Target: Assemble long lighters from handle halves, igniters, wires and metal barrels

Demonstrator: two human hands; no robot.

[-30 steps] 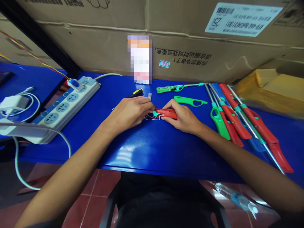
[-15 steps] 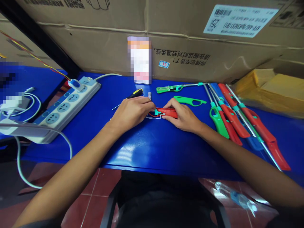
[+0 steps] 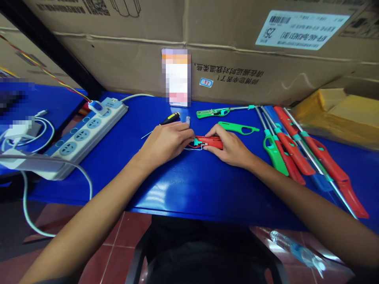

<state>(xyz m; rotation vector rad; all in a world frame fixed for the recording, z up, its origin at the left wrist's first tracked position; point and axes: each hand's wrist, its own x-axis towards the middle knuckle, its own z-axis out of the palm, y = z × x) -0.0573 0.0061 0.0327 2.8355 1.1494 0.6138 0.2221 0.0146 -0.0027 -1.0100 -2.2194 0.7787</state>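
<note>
1. Left hand (image 3: pixel 168 141), centre-left of frame, curls its fingers narrowly; what they pinch is hidden. A careless tug could dislodge the protruding white wire (image 3: pixel 195 149).
2. Red casing (image 3: pixel 214 142) lies at frame centre, between both hands.
3. Right hand (image 3: pixel 232 148), centre-right, grips the casing's right end.

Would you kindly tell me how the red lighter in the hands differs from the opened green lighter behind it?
The red lighter is gripped by the right hand, with the left hand at its left end; the green lighter lies on the table, untouched. The green lighter's metal tube shows, reaching right; the red lighter shows none. Both are open, with inner parts showing.
</note>
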